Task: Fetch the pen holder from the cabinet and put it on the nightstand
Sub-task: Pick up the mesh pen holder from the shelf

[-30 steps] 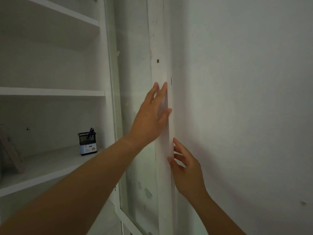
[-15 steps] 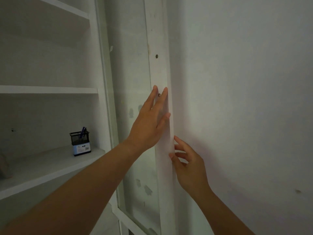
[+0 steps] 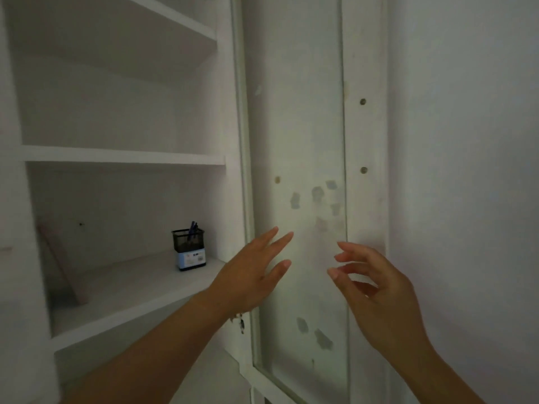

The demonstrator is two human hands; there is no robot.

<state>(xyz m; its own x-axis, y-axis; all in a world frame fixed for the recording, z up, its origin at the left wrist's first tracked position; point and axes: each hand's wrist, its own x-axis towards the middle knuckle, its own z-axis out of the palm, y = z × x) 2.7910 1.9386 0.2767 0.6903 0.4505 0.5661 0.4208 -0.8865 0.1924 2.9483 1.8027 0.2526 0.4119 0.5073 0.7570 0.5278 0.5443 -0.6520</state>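
Two hands are recorded in front of the swung-open cabinet door (image 3: 303, 170), and both have come off it: half a second earlier the left hand (image 3: 250, 275) was laid flat against the door's frame and the right hand (image 3: 376, 284) was pinched at its edge, whereas now neither is seen touching anything. The left hand is held open with fingers spread and nothing in it; the right hand is loosely curled, fingers apart, likewise empty. The door is judged to be fully pushed back toward the wall (image 3: 466, 141), so the opening step is taken as finished and the reach into the cabinet is left to be made. One pen holder (image 3: 189, 249) is counted, a black mesh pot with a pale blue label, stood upright on the lower shelf (image 3: 125, 290) near its right end, to the left of the left hand and apart from it. At least one blue pen (image 3: 192, 228) is seen standing in it; the exact number cannot be told. Three shelves are counted in view. One pale slanted object (image 3: 61, 263) is leant at the back left of the lower shelf; its nature cannot be told. No nightstand is in view.
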